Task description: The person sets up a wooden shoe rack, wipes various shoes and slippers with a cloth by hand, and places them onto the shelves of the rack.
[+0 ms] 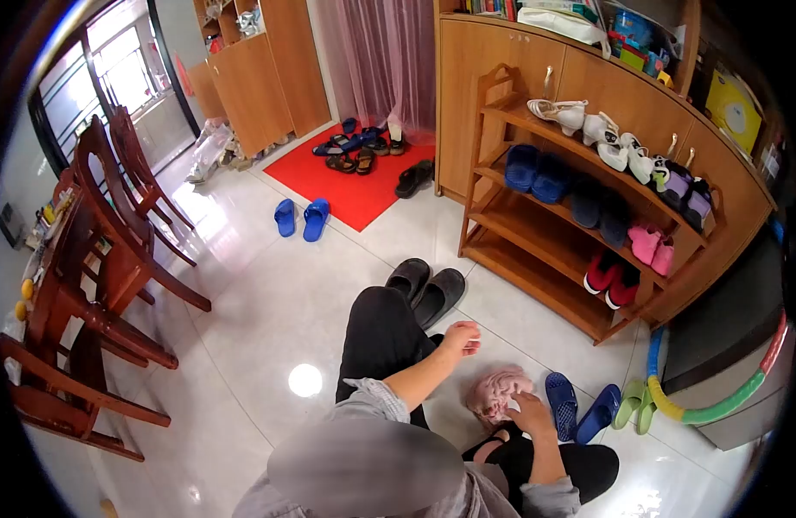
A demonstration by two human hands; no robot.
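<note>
My left hand [462, 339] is held out over the floor above my left knee, its fingers loosely bent and apart, with nothing visible in it. A crumpled pink cloth [496, 390] lies bunched near my right foot. My right hand [532, 414] is at the cloth's right side, thumb and fingers closed on its edge. To the right of it lie a pair of blue slippers [561, 404] and a pair of green slippers [627, 406]. Dark clogs [439, 298] stand just beyond my left knee.
A wooden shoe rack [536, 287] holds white shoes, blue slippers, and pink and red shoes. Behind it stands a wooden cabinet [475, 95]. A colourful hoop [724, 409] leans at the right. More shoes lie on a red mat [363, 203]. Blue slippers [315, 220] sit on the tiles; wooden chairs [113, 216] stand left.
</note>
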